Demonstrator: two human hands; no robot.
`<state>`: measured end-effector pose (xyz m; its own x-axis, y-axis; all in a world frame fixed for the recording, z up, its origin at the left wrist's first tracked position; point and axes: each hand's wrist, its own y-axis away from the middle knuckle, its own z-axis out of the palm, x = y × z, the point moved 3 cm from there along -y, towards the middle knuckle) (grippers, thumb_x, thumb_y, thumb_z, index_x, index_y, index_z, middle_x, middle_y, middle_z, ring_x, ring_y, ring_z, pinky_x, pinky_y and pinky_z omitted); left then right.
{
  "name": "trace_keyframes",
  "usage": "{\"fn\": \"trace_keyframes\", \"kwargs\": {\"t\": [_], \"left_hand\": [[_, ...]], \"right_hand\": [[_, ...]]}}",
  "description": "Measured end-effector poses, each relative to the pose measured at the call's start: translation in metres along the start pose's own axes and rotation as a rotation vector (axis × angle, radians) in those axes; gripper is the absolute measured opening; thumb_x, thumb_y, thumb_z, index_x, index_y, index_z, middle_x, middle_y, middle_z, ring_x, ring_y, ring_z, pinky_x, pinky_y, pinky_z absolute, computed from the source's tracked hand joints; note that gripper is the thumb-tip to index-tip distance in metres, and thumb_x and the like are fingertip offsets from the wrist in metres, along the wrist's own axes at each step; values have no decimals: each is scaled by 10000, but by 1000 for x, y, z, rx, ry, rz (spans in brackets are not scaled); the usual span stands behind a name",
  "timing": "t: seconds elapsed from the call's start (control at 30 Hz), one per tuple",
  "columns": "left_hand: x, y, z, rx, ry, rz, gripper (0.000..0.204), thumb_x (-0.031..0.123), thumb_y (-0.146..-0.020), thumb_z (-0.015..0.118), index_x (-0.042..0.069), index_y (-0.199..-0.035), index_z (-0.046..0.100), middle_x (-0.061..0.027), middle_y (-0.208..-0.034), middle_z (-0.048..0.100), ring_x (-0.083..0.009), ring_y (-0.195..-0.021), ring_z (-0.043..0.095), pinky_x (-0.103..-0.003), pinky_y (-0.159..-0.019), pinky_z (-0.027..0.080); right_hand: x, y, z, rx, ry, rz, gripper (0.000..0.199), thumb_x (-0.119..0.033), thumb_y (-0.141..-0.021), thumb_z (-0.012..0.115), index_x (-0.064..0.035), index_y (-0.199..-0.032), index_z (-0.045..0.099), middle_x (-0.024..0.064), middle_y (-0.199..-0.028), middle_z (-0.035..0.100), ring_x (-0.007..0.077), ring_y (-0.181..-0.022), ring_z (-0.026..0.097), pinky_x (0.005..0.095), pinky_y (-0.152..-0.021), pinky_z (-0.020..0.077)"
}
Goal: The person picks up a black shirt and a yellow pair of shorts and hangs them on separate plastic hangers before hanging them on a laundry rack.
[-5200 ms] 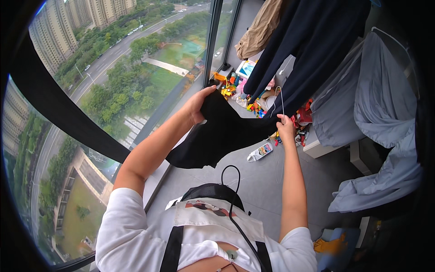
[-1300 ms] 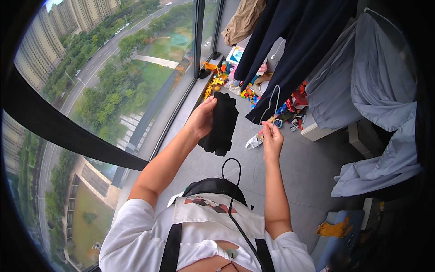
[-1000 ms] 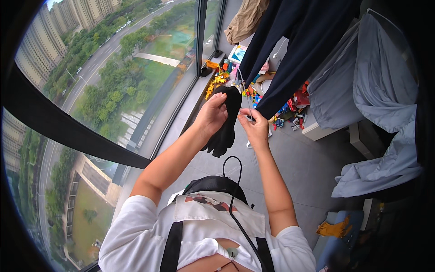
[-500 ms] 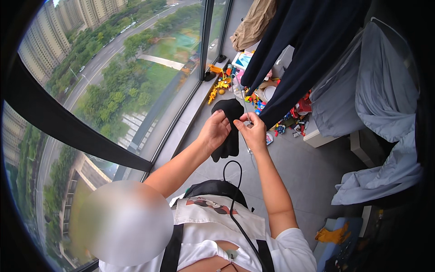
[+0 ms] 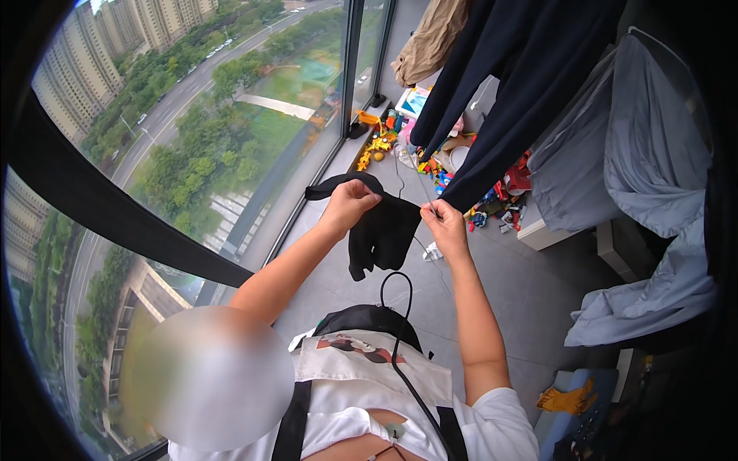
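Observation:
A small black garment (image 5: pixel 388 234) hangs spread between my two hands, above the grey floor. My left hand (image 5: pixel 350 206) is closed in a pinch on its upper edge. One narrow, sleeve-like end of the cloth sticks out to the left, past that hand. My right hand (image 5: pixel 447 229) pinches the garment's right upper corner between thumb and fingers. A thin cord or wire (image 5: pixel 437 269) runs past the right hand; I cannot tell whether it is held. The lower edge of the cloth hangs loose in folds.
Tall windows (image 5: pixel 231 154) run along the left. Dark trousers (image 5: pixel 507 84) and grey cloth (image 5: pixel 653 146) hang at the right. Several toys (image 5: pixel 377 146) lie heaped on the far floor. A yellow-orange glove (image 5: pixel 567 397) lies at lower right. A black cable (image 5: pixel 396 338) loops over my front.
My hands have moved apart, the left one leftward and the right one slightly right and down. The black garment, bunched before, is now stretched wider between them.

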<state>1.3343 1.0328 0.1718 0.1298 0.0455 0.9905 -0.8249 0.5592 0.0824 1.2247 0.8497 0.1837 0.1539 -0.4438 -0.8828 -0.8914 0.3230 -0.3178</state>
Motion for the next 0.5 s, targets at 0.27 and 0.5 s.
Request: {"fn": "trace_keyframes", "kwargs": {"t": [0.27, 0.5], "left_hand": [[-9, 2, 5, -103, 456, -305, 145, 187, -815, 623, 93, -792, 515, -17, -793, 557, -127, -766, 555, -277, -753, 487], [0, 10, 21, -124, 560, -180, 115, 191, -831, 593, 118, -795, 512, 19, -763, 545, -89, -737, 542, -241, -686, 476]], "right_hand": [[-16, -2, 9, -171, -528, 445, 137, -188, -889, 495, -81, -807, 472, -92, -487, 301, -3, -343, 216, 190, -330, 135], [-17, -10, 6, -222, -374, 375, 183, -222, -855, 566, -52, -817, 508, -60, -548, 435, -11, -443, 335, 174, -391, 250]]}}
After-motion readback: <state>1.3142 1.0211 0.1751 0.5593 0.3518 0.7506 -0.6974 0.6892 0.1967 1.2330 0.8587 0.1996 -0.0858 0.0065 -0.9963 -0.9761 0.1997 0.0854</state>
